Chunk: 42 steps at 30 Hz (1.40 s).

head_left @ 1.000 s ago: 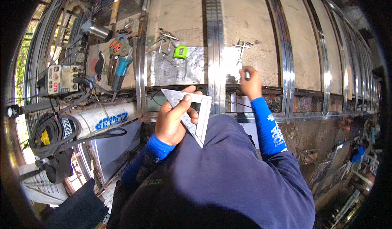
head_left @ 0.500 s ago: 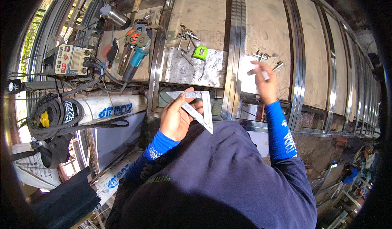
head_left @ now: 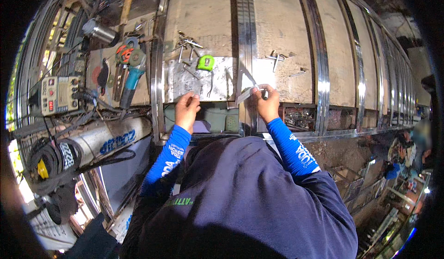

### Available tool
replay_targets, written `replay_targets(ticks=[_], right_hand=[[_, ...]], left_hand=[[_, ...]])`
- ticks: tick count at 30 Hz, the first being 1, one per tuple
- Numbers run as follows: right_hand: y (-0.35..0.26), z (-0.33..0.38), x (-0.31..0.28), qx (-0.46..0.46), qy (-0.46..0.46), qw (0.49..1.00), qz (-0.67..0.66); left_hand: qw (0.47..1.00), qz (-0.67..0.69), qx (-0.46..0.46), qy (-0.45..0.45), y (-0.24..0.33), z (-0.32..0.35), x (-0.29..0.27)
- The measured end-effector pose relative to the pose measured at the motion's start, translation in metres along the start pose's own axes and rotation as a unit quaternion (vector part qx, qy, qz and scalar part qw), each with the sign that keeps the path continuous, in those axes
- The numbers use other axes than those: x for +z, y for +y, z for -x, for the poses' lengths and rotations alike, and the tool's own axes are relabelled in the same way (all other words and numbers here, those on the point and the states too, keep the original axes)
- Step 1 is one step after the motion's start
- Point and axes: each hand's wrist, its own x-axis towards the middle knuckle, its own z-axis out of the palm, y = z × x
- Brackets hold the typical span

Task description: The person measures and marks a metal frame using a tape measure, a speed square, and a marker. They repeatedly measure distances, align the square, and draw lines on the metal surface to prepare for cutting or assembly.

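My right hand [head_left: 268, 105] pinches a flat metal triangle square [head_left: 243, 96] over an upright steel tube [head_left: 246, 37], beside a bright metal sheet [head_left: 265, 79]. To its left, my left hand [head_left: 187, 113] has curled fingers at the near edge of a scuffed metal plate [head_left: 178, 85]. Whatever those fingers hold, if anything, is hidden. On the scuffed plate sit a green tape measure [head_left: 206, 63] and a thin metal rod [head_left: 191, 71]. Beyond it lies a cluster of small T-shaped metal pieces [head_left: 187, 43]. More such pieces [head_left: 276, 60] and a short metal rod [head_left: 298, 73] rest at the right.
At the left lie a teal angle grinder [head_left: 133, 79], a steel bottle [head_left: 100, 31] and a welding machine [head_left: 60, 94] with cables. A white gas cylinder [head_left: 118, 138] lies below them. Shiny steel bars [head_left: 319, 51] cross the bench; a bin of small metal bits [head_left: 299, 117] shows beneath.
The triangle square has passed from my left hand to my right. My right hand has come back from the pieces at the right, and the view has shifted rightward.
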Motion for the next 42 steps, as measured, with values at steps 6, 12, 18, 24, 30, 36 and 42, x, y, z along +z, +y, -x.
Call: replay_targets(ticks=[6, 12, 18, 24, 30, 36, 42], right_hand=[[0.046, -0.013, 0.015, 0.019, 0.124, 0.991, 0.047], [0.069, -0.023, 0.024, 0.028, 0.11, 0.987, 0.11], [0.055, -0.024, 0.02, 0.019, 0.12, 0.989, 0.088], [-0.004, -0.01, -0.017, -0.072, 0.097, 0.992, -0.024], [-0.049, 0.02, -0.02, 0.105, -0.269, 0.872, -0.396], [-0.059, 0.037, -0.016, 0.115, -0.314, 0.872, -0.358], [-0.073, 0.047, -0.031, 0.01, -0.289, 0.927, -0.24]], left_hand=[[0.943, -0.248, 0.209, 0.074, -0.006, -0.087, 0.013], [0.827, -0.478, 0.251, 0.154, 0.019, -0.104, 0.067], [0.816, -0.502, 0.242, 0.156, 0.013, -0.12, 0.082], [0.852, -0.374, 0.364, 0.049, 0.021, -0.078, 0.062], [0.769, -0.302, 0.497, -0.267, 0.051, 0.013, 0.059], [0.775, -0.322, 0.462, -0.287, 0.057, 0.025, 0.048], [0.951, -0.273, 0.089, 0.113, 0.029, -0.096, 0.019]])
